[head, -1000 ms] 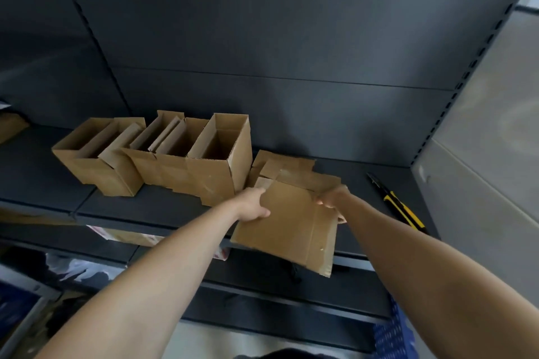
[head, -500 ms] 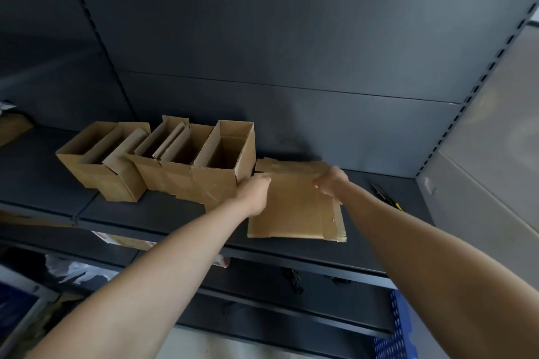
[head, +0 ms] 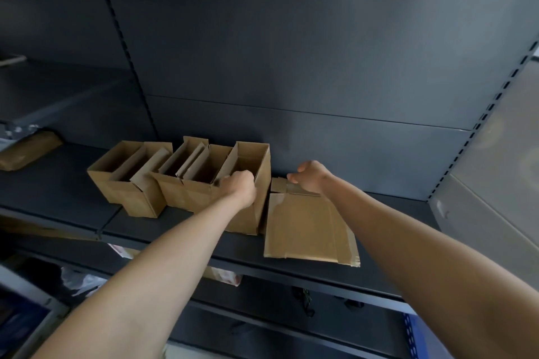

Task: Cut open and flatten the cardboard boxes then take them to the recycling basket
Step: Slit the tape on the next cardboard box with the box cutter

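Here the dark shelf carries a row of open boxes along its middle and, right of them by the front edge, a stack of flattened cardboard, so the step in hand looks like starting the next box. The left hand grips the near rim of the rightmost box, fingers curled over it; the right hand hangs over the stack's back edge, loosely curled, holding nothing. Next, I judge, that box needs pulling clear and steadying for cutting.
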A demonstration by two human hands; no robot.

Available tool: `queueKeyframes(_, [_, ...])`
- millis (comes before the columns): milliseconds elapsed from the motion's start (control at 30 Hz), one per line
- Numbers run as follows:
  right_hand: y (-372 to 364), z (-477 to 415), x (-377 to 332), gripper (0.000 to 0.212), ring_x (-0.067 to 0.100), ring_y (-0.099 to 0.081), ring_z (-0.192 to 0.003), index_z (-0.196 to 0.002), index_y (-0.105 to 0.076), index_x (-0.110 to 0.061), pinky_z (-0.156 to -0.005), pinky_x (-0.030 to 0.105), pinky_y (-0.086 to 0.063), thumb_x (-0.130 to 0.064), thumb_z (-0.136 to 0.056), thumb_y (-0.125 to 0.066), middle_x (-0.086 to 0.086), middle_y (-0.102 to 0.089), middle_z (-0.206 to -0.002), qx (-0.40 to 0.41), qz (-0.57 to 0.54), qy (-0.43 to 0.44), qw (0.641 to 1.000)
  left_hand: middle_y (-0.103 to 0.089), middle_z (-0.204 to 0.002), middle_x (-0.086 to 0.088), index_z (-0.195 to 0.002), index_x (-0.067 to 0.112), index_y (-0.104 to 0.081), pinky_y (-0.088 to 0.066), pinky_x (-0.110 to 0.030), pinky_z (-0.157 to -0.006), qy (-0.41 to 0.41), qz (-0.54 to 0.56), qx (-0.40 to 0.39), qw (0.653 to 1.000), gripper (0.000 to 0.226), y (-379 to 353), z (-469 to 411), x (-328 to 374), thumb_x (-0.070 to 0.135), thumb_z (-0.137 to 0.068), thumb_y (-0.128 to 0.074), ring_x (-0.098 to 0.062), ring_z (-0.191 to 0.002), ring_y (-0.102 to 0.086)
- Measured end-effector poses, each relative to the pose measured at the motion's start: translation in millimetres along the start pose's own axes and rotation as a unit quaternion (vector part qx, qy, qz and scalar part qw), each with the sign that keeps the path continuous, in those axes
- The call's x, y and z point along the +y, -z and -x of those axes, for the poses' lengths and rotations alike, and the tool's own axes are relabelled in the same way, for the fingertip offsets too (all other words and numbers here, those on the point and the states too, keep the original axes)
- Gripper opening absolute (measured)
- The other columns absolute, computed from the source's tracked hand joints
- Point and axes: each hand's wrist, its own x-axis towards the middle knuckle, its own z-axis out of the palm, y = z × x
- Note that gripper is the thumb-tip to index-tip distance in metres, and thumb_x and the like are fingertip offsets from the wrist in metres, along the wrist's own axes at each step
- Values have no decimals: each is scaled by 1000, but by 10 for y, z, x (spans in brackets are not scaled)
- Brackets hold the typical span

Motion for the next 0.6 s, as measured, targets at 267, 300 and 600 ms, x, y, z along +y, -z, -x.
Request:
queueKeyframes(267, [-98,66,-220,39,27,-55,-115,-127,-55,-4,-93,31,-43,-31,-99,-51,9,-58,-126,-10,-77,7,997,-54,-75,0,-89,11,-61,-32,-20,-45,38,34,76,996,18,443,77,-86,24,-97,-52,-11,-60,-49])
queueKeyframes(300, [-108,77,-257,42,27,-55,-114,-128,-54,-4,-92,31,-43,-33,-98,-52,9,-58,-126,-12,-93,3,996,-52,-71,1,-89,10,-62,-31,-20,-44,35,37,86,995,20,516,82,-104,24,-98,-51,-11,-57,-47])
queueKeyframes(600, [-67,84,-449,73,30,-43,-127,-143,-36,-6,-107,43,-40,-60,-93,-42,9,-43,-143,9,-239,-57,969,-41,-65,-1,-62,13,-43,-33,-27,-52,49,199,131,970,36,1197,153,-347,17,-97,-46,-18,-58,-44])
